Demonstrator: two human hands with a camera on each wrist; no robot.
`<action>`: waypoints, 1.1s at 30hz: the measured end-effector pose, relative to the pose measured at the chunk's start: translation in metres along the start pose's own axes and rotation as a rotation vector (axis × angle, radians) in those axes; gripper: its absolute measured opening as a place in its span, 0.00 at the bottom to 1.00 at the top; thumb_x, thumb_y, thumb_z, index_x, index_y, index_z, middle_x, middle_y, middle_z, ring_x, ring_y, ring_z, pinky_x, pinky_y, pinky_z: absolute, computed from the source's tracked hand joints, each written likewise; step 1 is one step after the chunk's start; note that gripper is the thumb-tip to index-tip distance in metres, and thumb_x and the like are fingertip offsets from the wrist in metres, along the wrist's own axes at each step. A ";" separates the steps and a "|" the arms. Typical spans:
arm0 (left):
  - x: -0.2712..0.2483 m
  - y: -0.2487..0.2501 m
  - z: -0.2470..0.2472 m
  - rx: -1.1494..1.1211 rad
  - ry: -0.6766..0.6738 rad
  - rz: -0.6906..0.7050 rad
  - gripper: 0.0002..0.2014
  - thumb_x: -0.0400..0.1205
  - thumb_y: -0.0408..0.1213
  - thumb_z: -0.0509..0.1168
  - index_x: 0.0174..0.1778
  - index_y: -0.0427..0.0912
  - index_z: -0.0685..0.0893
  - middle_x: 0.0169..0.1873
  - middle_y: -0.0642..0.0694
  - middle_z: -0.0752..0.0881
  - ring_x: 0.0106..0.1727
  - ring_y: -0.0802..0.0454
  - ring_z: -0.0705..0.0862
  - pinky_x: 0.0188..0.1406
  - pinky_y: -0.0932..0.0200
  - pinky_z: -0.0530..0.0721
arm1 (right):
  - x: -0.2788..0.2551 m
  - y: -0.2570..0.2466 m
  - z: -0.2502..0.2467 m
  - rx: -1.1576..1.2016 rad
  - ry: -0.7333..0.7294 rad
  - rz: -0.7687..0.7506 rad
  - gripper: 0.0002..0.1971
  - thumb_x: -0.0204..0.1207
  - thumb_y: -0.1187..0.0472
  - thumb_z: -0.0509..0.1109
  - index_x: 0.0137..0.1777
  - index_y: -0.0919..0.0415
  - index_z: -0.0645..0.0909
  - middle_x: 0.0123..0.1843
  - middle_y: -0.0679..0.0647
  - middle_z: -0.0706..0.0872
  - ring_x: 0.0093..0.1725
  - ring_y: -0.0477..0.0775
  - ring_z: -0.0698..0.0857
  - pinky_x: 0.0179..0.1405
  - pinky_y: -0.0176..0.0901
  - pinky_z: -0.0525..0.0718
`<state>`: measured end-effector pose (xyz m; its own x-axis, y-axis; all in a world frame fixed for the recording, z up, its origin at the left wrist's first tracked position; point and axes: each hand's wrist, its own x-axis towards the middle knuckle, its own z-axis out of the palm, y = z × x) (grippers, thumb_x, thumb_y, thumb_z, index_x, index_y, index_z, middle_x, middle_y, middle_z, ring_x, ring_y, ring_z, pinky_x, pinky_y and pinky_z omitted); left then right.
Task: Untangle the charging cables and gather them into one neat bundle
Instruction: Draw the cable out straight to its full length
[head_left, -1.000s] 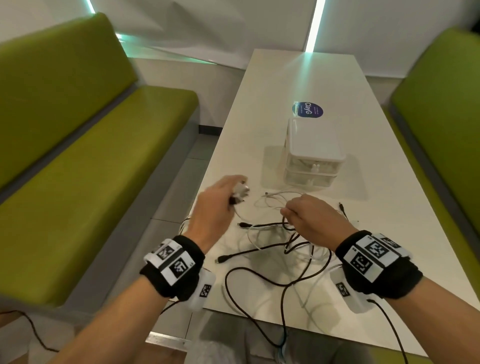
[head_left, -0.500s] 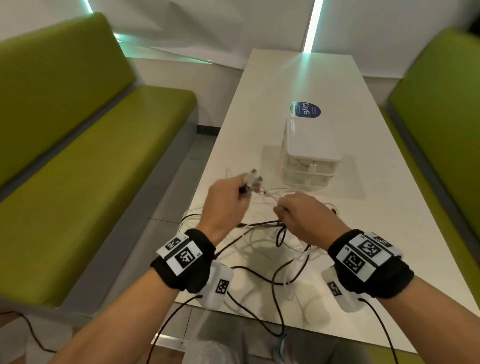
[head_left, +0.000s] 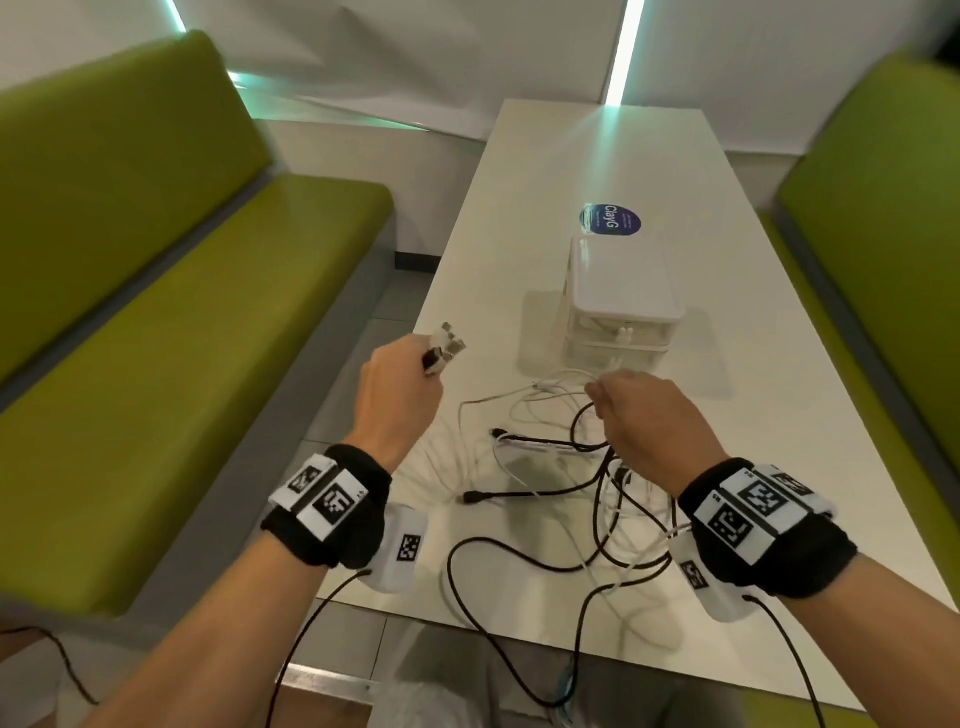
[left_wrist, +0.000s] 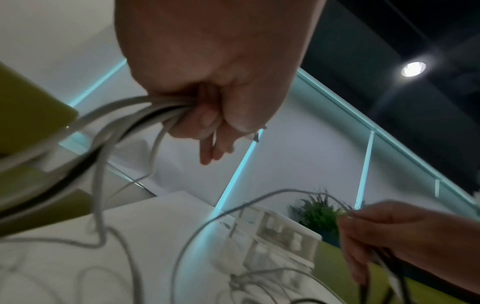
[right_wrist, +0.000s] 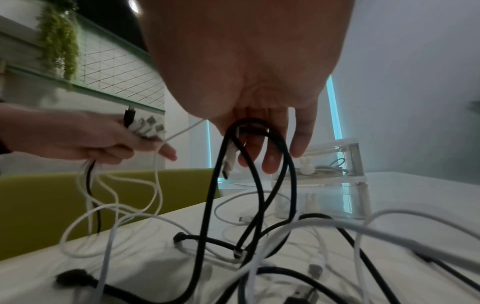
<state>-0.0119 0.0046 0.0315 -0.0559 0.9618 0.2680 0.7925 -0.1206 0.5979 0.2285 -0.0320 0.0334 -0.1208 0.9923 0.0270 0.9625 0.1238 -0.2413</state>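
Observation:
A tangle of black and white charging cables (head_left: 587, 447) lies on the near end of the white table (head_left: 597, 156). My left hand (head_left: 431, 358) is raised over the table's left edge and grips several cable ends in its fist. Their plugs (head_left: 451, 344) stick out above the thumb, and the cords (left_wrist: 145, 115) trail down from the fist. My right hand (head_left: 597, 395) is lifted over the tangle. It pinches a thin white cable (left_wrist: 259, 201), and loops of black cable (right_wrist: 249, 156) hang from its curled fingers (right_wrist: 270, 162).
A white and clear two-drawer box (head_left: 621, 301) stands just beyond the cables, with a blue round sticker (head_left: 610, 221) behind it. Green benches (head_left: 182, 312) flank the table on both sides. One black cable (head_left: 498, 639) droops over the near table edge.
My left hand has lifted and pulled away to the left with the plug ends. The right hand has risen slightly with its cables, drawing loops up from the table.

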 end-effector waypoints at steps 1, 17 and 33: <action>-0.006 0.007 0.002 -0.067 0.022 0.084 0.13 0.81 0.24 0.59 0.32 0.40 0.77 0.29 0.53 0.81 0.29 0.59 0.74 0.27 0.72 0.68 | -0.001 -0.003 0.000 -0.033 -0.009 -0.012 0.16 0.88 0.54 0.51 0.38 0.56 0.69 0.39 0.50 0.74 0.40 0.59 0.77 0.45 0.51 0.73; -0.016 0.034 0.017 -0.027 -0.116 0.338 0.08 0.81 0.26 0.58 0.40 0.42 0.79 0.36 0.47 0.86 0.39 0.45 0.85 0.40 0.48 0.82 | 0.001 -0.028 0.013 -0.014 0.053 -0.152 0.16 0.87 0.52 0.54 0.46 0.58 0.79 0.40 0.53 0.81 0.41 0.58 0.77 0.41 0.47 0.66; 0.004 -0.017 -0.008 -0.175 -0.055 -0.085 0.17 0.85 0.33 0.59 0.32 0.54 0.81 0.39 0.51 0.88 0.43 0.53 0.85 0.35 0.62 0.78 | -0.007 -0.016 0.016 0.064 -0.050 -0.082 0.18 0.86 0.50 0.55 0.36 0.56 0.74 0.35 0.50 0.79 0.40 0.56 0.79 0.42 0.51 0.77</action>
<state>-0.0303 0.0088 0.0283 -0.0811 0.9816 0.1727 0.6686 -0.0749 0.7398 0.2098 -0.0410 0.0215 -0.2123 0.9772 0.0015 0.9317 0.2029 -0.3012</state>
